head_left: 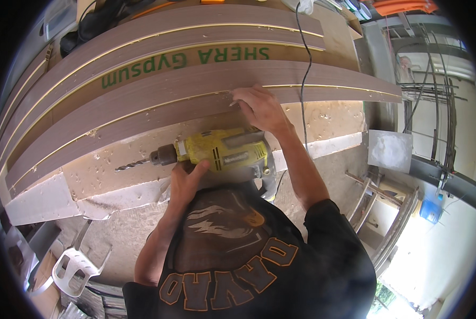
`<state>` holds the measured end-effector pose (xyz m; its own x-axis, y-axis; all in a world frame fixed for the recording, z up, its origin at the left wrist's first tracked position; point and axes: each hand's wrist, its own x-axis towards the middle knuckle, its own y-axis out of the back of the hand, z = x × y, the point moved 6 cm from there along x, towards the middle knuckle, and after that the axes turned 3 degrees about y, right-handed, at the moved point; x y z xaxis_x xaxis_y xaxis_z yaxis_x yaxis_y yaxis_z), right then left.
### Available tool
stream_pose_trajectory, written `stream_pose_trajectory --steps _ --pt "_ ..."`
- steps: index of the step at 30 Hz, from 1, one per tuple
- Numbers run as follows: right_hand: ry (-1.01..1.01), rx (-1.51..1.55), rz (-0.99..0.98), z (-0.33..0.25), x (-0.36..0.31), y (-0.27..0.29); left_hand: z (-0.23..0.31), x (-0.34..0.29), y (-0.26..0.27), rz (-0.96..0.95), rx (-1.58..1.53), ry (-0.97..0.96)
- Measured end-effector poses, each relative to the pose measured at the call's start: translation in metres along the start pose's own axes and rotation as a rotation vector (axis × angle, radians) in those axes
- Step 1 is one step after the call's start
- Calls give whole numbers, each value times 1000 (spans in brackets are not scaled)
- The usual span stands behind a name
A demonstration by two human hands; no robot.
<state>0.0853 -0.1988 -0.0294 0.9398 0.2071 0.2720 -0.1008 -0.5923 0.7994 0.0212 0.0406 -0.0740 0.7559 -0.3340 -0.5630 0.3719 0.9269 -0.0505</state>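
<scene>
A black T-shirt (248,250) was closest; between it and the brown plank (190,87), the left hand (185,182) gripped the yellow power drill (230,150) near its chuck (166,154), presumably supporting its front weight; the right hand (262,108) curled beside the plank's seam, possibly pinching something, I couldn't tell

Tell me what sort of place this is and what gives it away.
Probably a building site or makeshift workshop: a yellow power drill sits in the left hand, long brown boards lie alongside, and the floor looks bare and dusty.
</scene>
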Motion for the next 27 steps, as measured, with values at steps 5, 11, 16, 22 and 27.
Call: stream_pose_trajectory --steps 5,11,16,22,27 --pt "-165 403 136 11 -6 7 -6 2 2 0 -8 8" --pt "-582 564 300 48 -29 -7 -7 2 1 13 -2 -23" --pt "-489 376 165 24 -9 -5 -1 0 2 18 24 14" --pt "-391 159 201 23 -3 -3 -2 0 3 20 38 16" --pt "-352 124 184 22 -2 -3 -8 2 4 18 40 -11"
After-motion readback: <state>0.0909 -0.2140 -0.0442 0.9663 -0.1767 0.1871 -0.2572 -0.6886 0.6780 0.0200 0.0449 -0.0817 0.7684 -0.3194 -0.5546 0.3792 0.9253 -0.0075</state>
